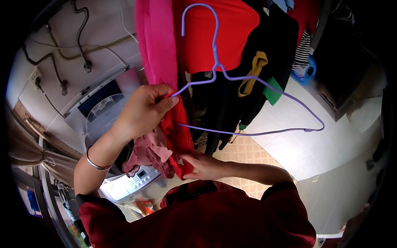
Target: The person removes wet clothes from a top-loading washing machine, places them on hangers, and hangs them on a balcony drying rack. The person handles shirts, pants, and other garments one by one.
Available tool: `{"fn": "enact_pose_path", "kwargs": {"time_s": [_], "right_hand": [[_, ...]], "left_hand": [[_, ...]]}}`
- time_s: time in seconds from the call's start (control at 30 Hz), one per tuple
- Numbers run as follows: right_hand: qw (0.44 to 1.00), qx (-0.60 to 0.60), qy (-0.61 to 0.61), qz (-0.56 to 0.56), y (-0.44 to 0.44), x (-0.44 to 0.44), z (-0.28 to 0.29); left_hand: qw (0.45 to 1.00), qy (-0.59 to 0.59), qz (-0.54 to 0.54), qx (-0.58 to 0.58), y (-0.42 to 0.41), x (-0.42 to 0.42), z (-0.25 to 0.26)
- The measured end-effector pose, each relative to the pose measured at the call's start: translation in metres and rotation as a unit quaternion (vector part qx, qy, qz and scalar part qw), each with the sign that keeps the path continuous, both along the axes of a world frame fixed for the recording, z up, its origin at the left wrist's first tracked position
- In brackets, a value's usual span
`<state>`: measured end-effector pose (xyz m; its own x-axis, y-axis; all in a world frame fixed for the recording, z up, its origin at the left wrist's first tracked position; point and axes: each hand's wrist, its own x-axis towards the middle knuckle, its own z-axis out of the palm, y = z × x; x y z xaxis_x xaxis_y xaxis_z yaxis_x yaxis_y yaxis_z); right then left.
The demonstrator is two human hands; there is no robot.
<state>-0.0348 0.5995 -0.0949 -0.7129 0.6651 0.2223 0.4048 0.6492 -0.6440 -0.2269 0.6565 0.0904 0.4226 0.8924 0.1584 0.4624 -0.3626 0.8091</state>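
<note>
A purple wire clothes hanger [260, 134] spans the middle of the view, its hook pointing away from me. My left hand [145, 108] pinches the hanger's left end together with red cloth. This red garment [180, 113] surrounds the left corner of the hanger and hangs towards me. Lower down, my right hand [201, 167] grips the red garment's near end between thumb and fingers. A mauve lace-trimmed garment [147, 152] droops just below my left hand. Whether that hand also holds it is hidden.
Pink clothing [156, 40], a bright red garment [226, 40] and black clothing [279, 40] hang ahead. At left stands an open washing machine with a control panel [133, 186]. Hoses [82, 34] run along the wall. A blue detergent bottle [304, 76] stands at the far right.
</note>
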Motion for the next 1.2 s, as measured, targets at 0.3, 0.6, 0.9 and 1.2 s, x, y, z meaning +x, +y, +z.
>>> {"fn": "enact_pose_path", "kwargs": {"time_s": [0.3, 0.6, 0.9, 1.2], "right_hand": [[0.968, 0.159, -0.172, -0.089, 0.051, 0.090, 0.079], [0.951, 0.286, -0.060, -0.098, 0.080, 0.096, 0.127], [0.989, 0.021, 0.147, 0.000, 0.114, 0.064, 0.147], [0.988, 0.014, 0.066, -0.137, 0.070, 0.065, 0.198]], "left_hand": [[0.920, 0.224, 0.197, 0.253, -0.002, -0.115, -0.004], [0.901, 0.336, 0.146, 0.231, -0.015, -0.143, -0.015], [0.966, 0.222, -0.068, 0.111, -0.028, -0.138, 0.006], [0.997, 0.047, -0.003, 0.058, -0.014, -0.144, -0.017]]}}
